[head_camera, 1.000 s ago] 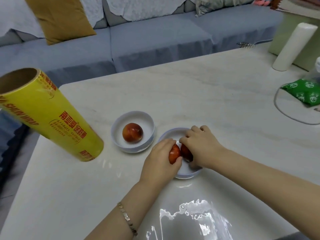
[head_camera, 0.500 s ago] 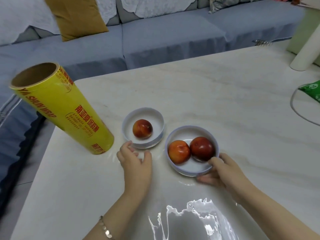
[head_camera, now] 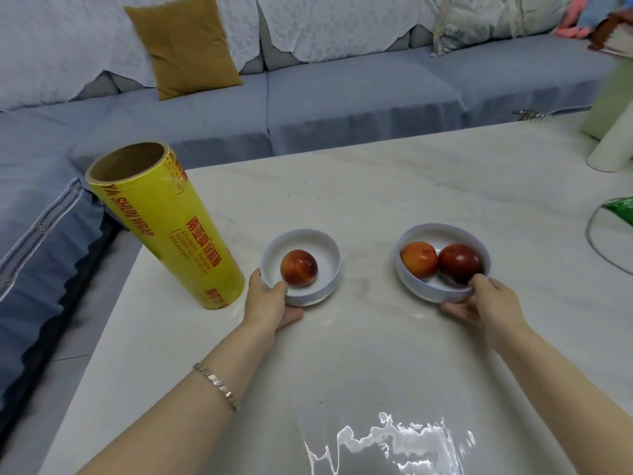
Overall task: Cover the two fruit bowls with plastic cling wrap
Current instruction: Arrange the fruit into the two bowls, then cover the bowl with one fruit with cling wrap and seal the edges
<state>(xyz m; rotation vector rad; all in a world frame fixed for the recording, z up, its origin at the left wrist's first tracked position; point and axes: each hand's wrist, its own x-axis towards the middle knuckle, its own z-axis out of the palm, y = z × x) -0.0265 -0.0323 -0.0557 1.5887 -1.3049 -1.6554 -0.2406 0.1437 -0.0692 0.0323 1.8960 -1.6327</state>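
Observation:
Two white bowls stand apart on the pale marble table (head_camera: 394, 186). The left bowl (head_camera: 322, 248) holds one red fruit (head_camera: 298, 268). My left hand (head_camera: 270, 303) grips its near rim, thumb over the edge. The right bowl (head_camera: 442, 234) holds two red fruits (head_camera: 442, 262). My right hand (head_camera: 486, 303) grips its near right rim with the thumb inside. A big yellow roll of cling wrap (head_camera: 168, 228) stands upright at the table's left edge, just left of my left hand. Neither bowl has wrap over it.
A grey-blue sofa (head_camera: 342, 97) with a mustard cushion (head_camera: 185, 46) runs along the far side. A white cylinder (head_camera: 613, 145) and a green packet (head_camera: 620, 210) sit at the right edge. Glossy glare shows on the near table (head_camera: 387, 443).
Both hands left the fruits in the right bowl. Each then took hold of a bowl rim, and the bowls now stand farther apart. The camera has moved closer.

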